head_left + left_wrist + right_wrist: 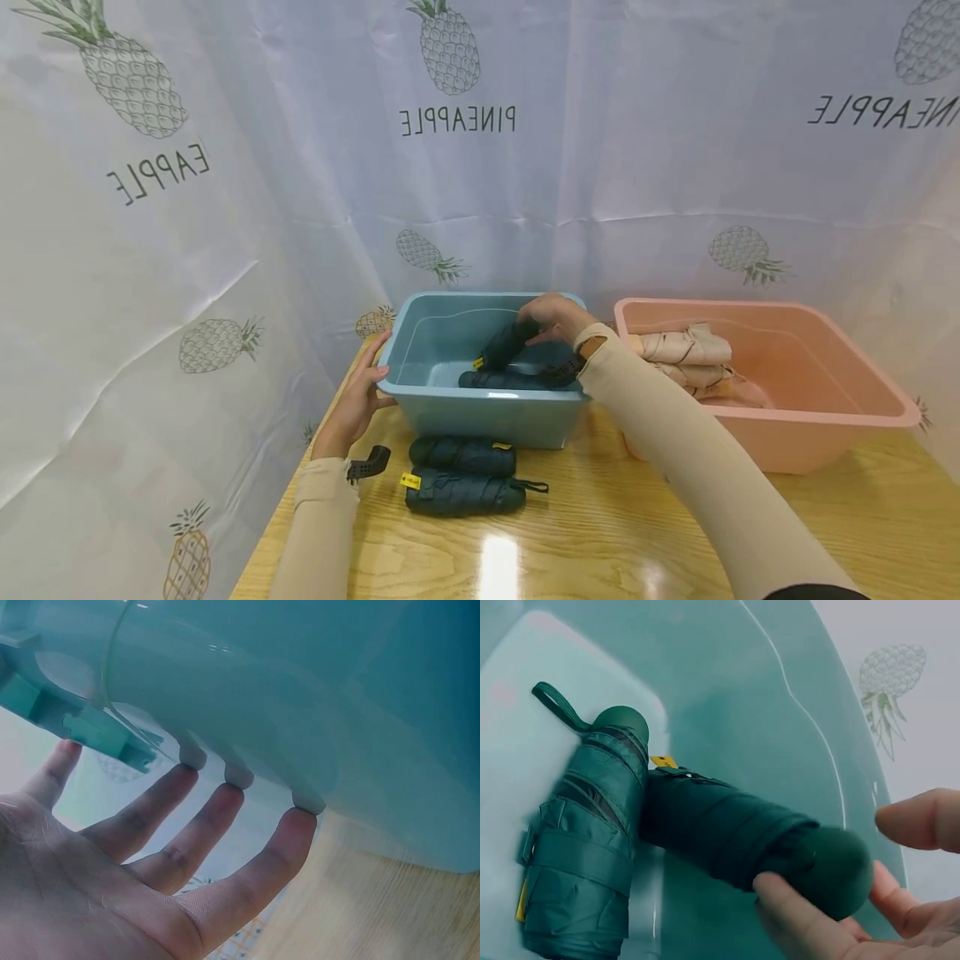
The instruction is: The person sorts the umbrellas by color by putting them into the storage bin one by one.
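Observation:
Inside a blue tub (480, 412), two folded dark green umbrellas lie at an angle to each other. My right hand (551, 317) reaches in at the handle end of the slanted umbrella (727, 832). Its fingers touch that end, while the thumb stands apart from it in the right wrist view. Beside it lies the other umbrella (585, 855), with a wrist loop. My left hand (360, 400) is at the tub's left end, thumb at the rim; in the left wrist view its extended fingertips (296, 821) touch the outer wall.
In front of the tub, two more folded umbrellas (465, 492) with yellow tags lie on the wooden table (600, 533). To the right stands a pink tub (817, 425) holding several beige folded bundles (686, 346). A pineapple-printed curtain (525, 192) hangs behind and at the left.

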Action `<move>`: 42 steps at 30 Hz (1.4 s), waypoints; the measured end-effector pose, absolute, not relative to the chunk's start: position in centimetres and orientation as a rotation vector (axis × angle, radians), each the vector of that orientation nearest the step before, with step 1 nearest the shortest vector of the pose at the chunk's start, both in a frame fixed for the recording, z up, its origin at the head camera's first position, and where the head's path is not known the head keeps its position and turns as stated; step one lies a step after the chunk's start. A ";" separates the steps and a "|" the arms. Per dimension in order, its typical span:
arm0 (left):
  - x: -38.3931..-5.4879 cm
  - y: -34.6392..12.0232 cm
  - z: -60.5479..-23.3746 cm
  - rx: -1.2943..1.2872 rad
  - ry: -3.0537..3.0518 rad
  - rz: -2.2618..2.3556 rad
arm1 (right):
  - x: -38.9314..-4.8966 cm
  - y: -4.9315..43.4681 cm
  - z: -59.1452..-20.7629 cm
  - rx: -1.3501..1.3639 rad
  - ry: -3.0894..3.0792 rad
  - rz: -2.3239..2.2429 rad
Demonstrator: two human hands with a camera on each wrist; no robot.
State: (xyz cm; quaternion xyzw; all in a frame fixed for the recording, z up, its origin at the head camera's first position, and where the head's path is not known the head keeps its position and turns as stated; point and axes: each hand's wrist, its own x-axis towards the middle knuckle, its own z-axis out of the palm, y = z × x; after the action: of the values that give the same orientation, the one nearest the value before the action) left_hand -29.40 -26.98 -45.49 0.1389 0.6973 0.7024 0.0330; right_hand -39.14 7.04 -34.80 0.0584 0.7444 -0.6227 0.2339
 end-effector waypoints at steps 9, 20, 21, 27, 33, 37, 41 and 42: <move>-29.6 -26.9 -45.5 0.430 2.140 2.162 | -38.4 8.0 -34.2 0.147 2.163 -1.587; -29.5 -27.0 -45.4 0.424 2.147 2.153 | -37.9 9.0 -33.6 0.118 2.153 -1.563; -29.5 -27.0 -45.4 0.426 2.147 2.155 | -37.8 9.1 -33.6 0.111 2.150 -1.568; -29.6 -27.0 -45.5 0.433 2.144 2.165 | -37.2 9.5 -32.4 0.000 2.085 -1.625; -29.6 -26.9 -45.4 0.456 2.147 2.148 | -35.6 9.7 -30.6 -0.226 2.032 -1.745; -29.6 -26.8 -45.4 0.450 2.148 2.145 | -33.3 10.0 -29.8 -0.413 2.089 -1.783; -29.6 -26.8 -45.5 0.451 2.149 2.144 | -30.4 10.3 -30.3 -0.658 2.103 -1.780; -29.6 -26.9 -45.5 0.452 2.149 2.144 | -29.7 10.3 -30.6 -0.720 2.084 -1.788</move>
State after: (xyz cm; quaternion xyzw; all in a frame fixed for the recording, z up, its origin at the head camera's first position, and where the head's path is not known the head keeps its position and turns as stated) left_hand -29.61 -26.86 -45.48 0.1471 0.6998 0.6981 0.0363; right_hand -29.74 10.31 -30.60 -0.2506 0.7257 -0.6227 0.1512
